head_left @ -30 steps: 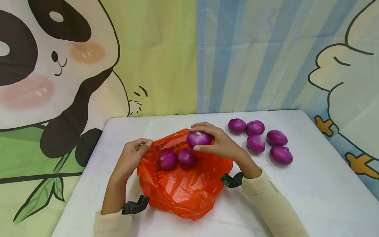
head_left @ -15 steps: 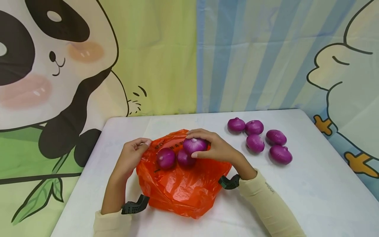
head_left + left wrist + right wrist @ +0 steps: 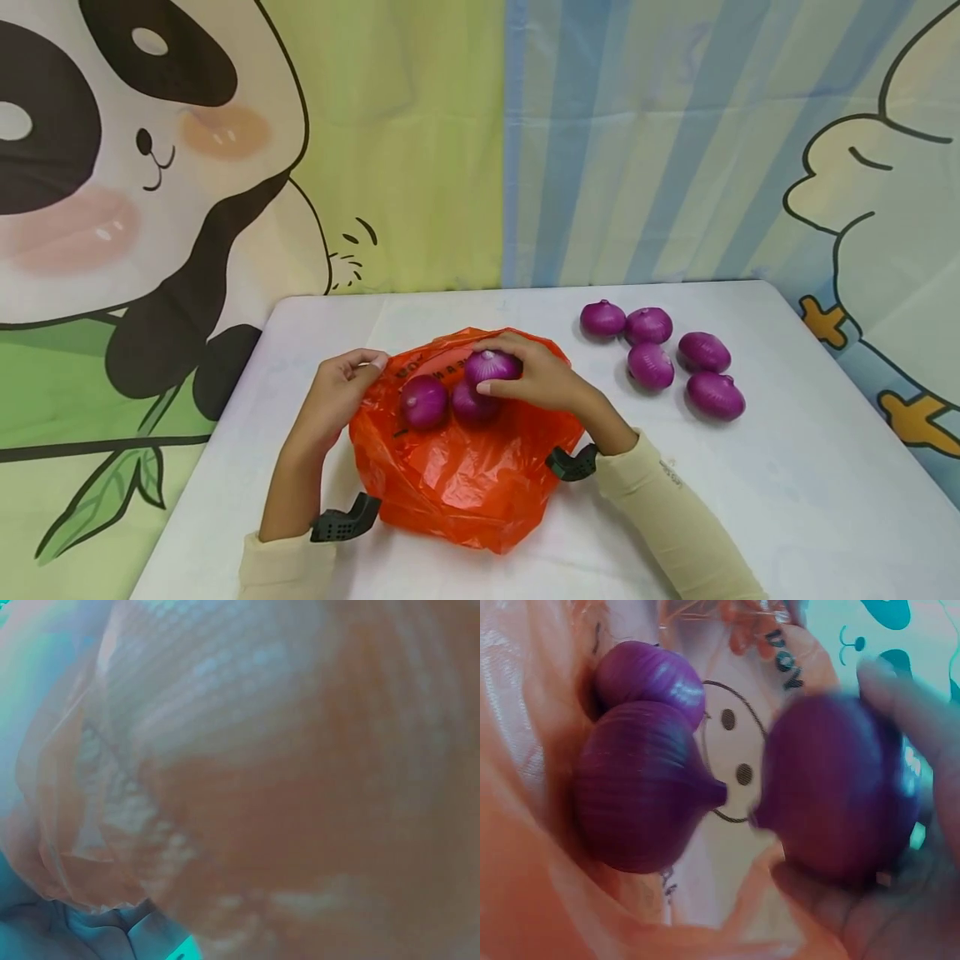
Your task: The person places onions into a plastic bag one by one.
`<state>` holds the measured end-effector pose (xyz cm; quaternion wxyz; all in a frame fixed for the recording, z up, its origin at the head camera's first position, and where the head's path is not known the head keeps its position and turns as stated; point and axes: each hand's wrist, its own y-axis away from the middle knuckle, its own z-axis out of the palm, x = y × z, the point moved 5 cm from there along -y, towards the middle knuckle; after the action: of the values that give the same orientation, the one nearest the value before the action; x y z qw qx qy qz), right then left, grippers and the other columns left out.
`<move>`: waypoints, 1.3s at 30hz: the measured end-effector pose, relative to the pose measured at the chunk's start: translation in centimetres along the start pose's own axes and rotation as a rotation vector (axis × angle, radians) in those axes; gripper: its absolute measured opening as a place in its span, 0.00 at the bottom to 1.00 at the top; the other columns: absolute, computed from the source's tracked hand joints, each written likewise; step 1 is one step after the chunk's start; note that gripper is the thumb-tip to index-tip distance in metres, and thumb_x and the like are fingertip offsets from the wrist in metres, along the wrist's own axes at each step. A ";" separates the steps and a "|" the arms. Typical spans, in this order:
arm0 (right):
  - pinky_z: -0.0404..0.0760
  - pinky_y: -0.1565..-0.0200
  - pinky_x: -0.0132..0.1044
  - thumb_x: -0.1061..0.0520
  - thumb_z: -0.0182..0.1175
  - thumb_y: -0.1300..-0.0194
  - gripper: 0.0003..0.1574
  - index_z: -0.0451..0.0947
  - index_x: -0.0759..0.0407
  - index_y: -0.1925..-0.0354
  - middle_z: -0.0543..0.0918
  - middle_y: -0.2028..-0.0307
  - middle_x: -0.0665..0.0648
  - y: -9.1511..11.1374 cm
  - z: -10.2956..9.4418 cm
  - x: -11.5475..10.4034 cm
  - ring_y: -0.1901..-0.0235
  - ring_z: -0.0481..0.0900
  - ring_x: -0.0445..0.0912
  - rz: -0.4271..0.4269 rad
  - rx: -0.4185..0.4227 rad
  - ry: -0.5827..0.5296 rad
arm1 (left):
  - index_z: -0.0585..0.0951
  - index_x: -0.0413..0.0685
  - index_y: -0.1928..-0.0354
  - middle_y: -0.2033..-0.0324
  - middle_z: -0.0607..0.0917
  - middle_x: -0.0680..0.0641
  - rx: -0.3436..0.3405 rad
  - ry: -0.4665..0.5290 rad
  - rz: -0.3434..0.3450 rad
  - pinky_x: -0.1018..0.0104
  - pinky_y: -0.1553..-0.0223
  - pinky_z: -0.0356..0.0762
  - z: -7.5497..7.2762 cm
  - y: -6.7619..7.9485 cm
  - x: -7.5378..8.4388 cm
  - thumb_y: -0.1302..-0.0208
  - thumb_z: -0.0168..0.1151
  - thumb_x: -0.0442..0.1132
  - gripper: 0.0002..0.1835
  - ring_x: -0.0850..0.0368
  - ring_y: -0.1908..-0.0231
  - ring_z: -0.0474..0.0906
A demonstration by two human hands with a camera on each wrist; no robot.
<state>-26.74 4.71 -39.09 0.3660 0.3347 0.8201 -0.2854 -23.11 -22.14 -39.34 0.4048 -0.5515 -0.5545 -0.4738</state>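
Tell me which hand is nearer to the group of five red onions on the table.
Right. The right hand holds another red onion over the plastic bag, left of the group; the left hand, farther left, pinches the bag's edge.

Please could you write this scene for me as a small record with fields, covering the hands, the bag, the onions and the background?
Left hand: pinches the bag's edge
Right hand: holds one purple onion at the bag's opening
Bag: red, thin plastic, open, printed
Inside bag: two purple onions, side by side
On table: five more onions, to the bag's right
Backdrop: cartoon panda, blue stripes
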 end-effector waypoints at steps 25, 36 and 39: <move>0.73 0.41 0.45 0.44 0.72 0.44 0.38 0.72 0.56 0.39 0.77 0.44 0.53 -0.4 0.7 1.2 0.44 0.73 0.49 0.058 0.081 0.096 | 0.79 0.38 0.49 0.59 0.83 0.38 0.005 -0.045 0.007 0.59 0.62 0.84 -0.2 0.1 0.1 0.26 0.53 0.44 0.17 0.44 0.62 0.82; 0.68 0.38 0.47 0.48 0.69 0.39 0.32 0.74 0.55 0.39 0.78 0.46 0.49 0.0 -0.3 0.2 0.42 0.71 0.46 0.005 0.100 0.102 | 0.79 0.38 0.48 0.57 0.83 0.37 0.003 -0.028 -0.008 0.58 0.63 0.84 -0.4 0.1 0.2 0.26 0.53 0.46 0.18 0.42 0.61 0.83; 0.68 0.38 0.50 0.49 0.68 0.38 0.32 0.73 0.56 0.38 0.77 0.45 0.53 0.2 -0.8 -0.1 0.41 0.70 0.48 -0.004 0.121 0.120 | 0.78 0.38 0.48 0.58 0.83 0.37 0.003 -0.027 -0.003 0.58 0.63 0.84 -0.5 0.0 0.2 0.27 0.54 0.47 0.19 0.41 0.61 0.83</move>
<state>-26.87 5.35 -38.55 0.2947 0.3709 0.8225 -0.3148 -23.14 -22.54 -39.06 0.3974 -0.5563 -0.5614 -0.4662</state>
